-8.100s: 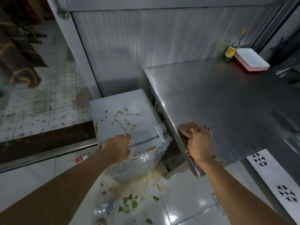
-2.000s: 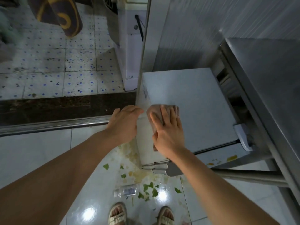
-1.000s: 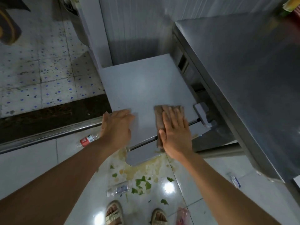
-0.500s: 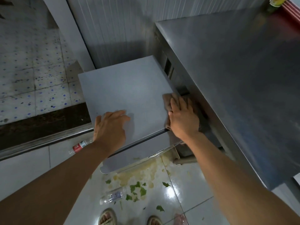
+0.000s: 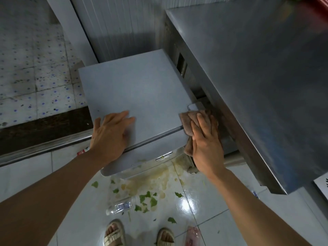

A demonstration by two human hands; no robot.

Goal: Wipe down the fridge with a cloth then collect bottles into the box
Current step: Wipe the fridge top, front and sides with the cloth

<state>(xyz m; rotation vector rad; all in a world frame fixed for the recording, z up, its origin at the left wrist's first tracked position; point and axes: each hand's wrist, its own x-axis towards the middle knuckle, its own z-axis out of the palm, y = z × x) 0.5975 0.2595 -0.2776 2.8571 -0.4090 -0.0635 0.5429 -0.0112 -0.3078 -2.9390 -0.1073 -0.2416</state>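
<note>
At the fridge [image 5: 138, 89] corner, right hand [image 5: 206, 144] presses the half-hidden cloth [image 5: 189, 121]; left hand [image 5: 110, 137] lies flat.

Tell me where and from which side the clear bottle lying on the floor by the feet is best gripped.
The clear bottle lies on its side on the floor tiles, its long axis roughly left-right, the labelled body bare on top. I would come straight down and close the fingers across the body near the label. Leaf scraps and a spill beside it may make it slippery.
</note>
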